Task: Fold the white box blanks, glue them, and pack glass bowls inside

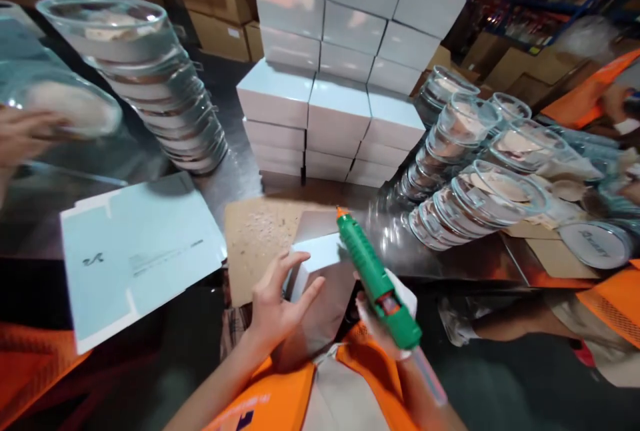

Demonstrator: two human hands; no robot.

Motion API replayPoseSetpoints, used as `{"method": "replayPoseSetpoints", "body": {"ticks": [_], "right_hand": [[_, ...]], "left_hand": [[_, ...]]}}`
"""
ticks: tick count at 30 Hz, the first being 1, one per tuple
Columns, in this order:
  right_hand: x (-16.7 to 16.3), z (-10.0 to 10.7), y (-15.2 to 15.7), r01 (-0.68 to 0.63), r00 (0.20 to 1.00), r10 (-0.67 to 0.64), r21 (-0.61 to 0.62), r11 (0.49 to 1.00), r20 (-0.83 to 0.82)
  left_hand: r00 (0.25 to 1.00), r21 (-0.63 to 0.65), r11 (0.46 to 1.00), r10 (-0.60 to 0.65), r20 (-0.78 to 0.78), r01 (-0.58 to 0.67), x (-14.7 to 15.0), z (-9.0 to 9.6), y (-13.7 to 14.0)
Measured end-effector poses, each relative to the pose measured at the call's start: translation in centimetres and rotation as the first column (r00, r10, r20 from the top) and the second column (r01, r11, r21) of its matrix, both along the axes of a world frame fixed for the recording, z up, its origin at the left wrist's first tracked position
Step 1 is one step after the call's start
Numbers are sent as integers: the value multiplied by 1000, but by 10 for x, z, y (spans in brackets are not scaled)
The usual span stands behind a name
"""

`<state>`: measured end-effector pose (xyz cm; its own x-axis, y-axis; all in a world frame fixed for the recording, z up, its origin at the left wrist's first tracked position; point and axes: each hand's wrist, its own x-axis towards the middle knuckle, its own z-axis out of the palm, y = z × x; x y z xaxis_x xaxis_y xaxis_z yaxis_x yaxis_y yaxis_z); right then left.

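Observation:
My right hand [377,324] is closed round the handle of a green hot glue gun [370,264]. Its orange nozzle points up and away from me, and a clear glue stick [430,377] juts from its rear end. My left hand [275,301] has thumb and fingers spread beside the upper left edge of a small box [327,297] in front of my body. The fingers seem to touch it; how firmly I cannot tell. The box has a pale top, and its lower part rests close to my orange vest.
White boxes [340,101] stand stacked behind a cardboard sheet [257,237]. Flat printed cartons [145,257] lie left. Stacks of clear round containers rise at left [150,84] and right [475,204]. Another person's hand [23,134] holds a container; a co-worker's leg [520,324] is at right.

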<state>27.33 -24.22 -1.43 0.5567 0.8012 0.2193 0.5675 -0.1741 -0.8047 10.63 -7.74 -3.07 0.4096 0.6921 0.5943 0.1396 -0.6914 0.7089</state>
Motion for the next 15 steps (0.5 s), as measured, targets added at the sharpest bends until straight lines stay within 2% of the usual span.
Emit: {"method": "replayPoseSetpoints", "body": {"ticks": [2,5,10,12,15], "right_hand": [[-9,4,5,-40,989,32,57,998,145],[-16,10,19,-132,928,88,101,986,361],[-10,8,25,-128,861,42,137,982,507],[-2,2,21,-70,867,6,109,992,498],[15,-9,18,69,970,-77,42,997,229]], "left_hand": [[1000,20,1000,-4,-8,4,1,0,-2],[1000,36,999,-12,-11,12,1,-2,-4],[1000,39,999,11,-15,-10,-3,-6,-4],[999,36,998,50,-18,-50,-9,-9,-2],[995,22,995,98,-5,-98,-21,-16,3]]}}
